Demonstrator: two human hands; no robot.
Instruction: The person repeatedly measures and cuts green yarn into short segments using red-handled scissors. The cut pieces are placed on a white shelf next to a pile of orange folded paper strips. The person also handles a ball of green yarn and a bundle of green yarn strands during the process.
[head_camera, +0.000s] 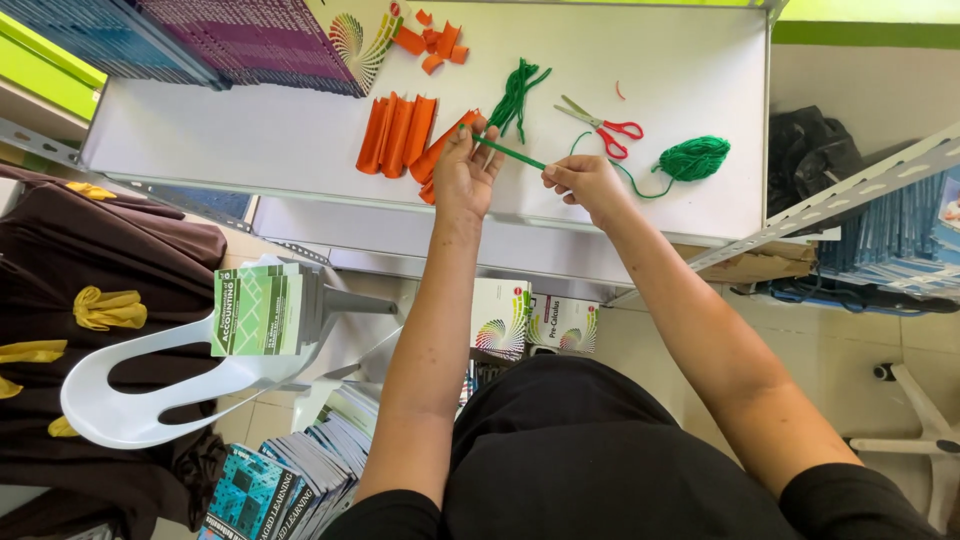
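My left hand (465, 172) and my right hand (588, 184) hold the two ends of a thin green-wrapped stick (510, 153) above a white shelf (250, 140). The left fingers pinch its upper end near folded orange paper pieces (398, 133). The right fingers pinch its lower end, where green yarn trails off to a green yarn ball (694, 157). A bundle of cut green yarn strands (516, 96) lies just beyond the stick. Red-handled scissors (604, 126) rest between the strands and the ball.
Small orange paper scraps (432, 40) lie at the back of the shelf beside stacked books (250, 40). A white plastic chair (180, 380) holds a green book (256, 310) at left. More books (290, 480) are piled on the floor. A black bag (810, 150) sits right.
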